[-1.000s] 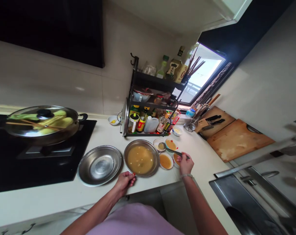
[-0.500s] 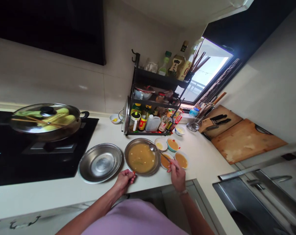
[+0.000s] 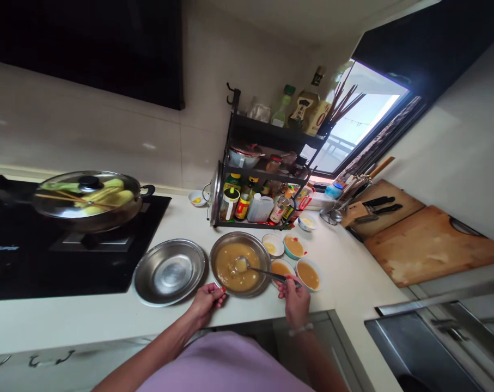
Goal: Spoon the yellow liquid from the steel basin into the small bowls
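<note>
My left hand (image 3: 206, 303) pinches the near rim of a steel bowl (image 3: 263, 256) filled with a yellow-brown liquid. Closed around the handle of a metal spoon (image 3: 255, 268), my right hand (image 3: 294, 298) rests the spoon's head in that liquid. Just right of the bowl stand several small bowls: three hold the same liquid (image 3: 308, 274), and a white one (image 3: 272, 246) holds a little yellow.
An empty steel basin (image 3: 169, 270) sits left of the bowl. A lidded pan with corn and chopsticks (image 3: 87, 198) is on the black hob (image 3: 22, 272). A black rack of bottles (image 3: 263, 179) stands behind. Wooden boards (image 3: 430, 242) and a sink (image 3: 434, 348) lie right.
My right hand brought the spoon from the small bowls leftwards, over the big bowl's rim and down into the liquid. My left hand kept its hold on the rim.
</note>
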Motion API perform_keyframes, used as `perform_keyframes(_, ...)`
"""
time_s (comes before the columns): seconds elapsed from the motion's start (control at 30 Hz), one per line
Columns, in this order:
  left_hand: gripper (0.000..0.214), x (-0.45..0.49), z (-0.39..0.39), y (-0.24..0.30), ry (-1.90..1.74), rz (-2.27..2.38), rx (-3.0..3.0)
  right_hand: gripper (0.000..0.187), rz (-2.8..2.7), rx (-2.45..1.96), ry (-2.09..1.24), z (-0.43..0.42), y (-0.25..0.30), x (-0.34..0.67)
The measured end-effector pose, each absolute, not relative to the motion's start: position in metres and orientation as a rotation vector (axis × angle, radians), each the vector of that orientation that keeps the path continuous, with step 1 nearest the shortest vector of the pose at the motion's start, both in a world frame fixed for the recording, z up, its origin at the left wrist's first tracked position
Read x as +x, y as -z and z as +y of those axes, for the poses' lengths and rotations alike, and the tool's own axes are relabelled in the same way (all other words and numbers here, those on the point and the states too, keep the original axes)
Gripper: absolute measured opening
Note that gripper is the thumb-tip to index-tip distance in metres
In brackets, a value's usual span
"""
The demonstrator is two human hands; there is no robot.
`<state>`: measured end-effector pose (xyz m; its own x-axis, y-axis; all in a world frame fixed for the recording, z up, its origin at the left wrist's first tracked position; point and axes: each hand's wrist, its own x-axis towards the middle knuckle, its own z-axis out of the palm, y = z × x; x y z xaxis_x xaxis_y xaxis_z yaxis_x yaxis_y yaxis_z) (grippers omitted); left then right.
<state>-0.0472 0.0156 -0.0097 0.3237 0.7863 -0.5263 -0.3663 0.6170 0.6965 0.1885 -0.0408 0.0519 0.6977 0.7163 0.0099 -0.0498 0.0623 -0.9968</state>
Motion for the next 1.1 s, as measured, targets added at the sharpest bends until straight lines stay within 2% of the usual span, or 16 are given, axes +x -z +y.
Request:
perform_keyframes(0.43,0.030,-0.048,0.018,0.006,-0.786,0.985,0.551,0.031,-0.522,-1.383,-0.623,-0.034,-0.080,0.208)
perform_keyframes(0.77,0.030,-0.049,0.018,0.000,-0.769,0.980,0.545,0.031,-0.469,-1.442,-0.320,-0.019,-0.098,0.263)
perform_keyframes(0.97,0.032,-0.049,0.018,0.005,-0.786,0.974,0.546,0.040,-0.748,-1.549,-0.231,-0.019,-0.085,0.267)
perform_keyframes(1.1,0.031,-0.049,0.017,0.003,-0.780,0.971,0.549,0.030,-1.099,-1.555,-0.162,-0.029,-0.088,0.256)
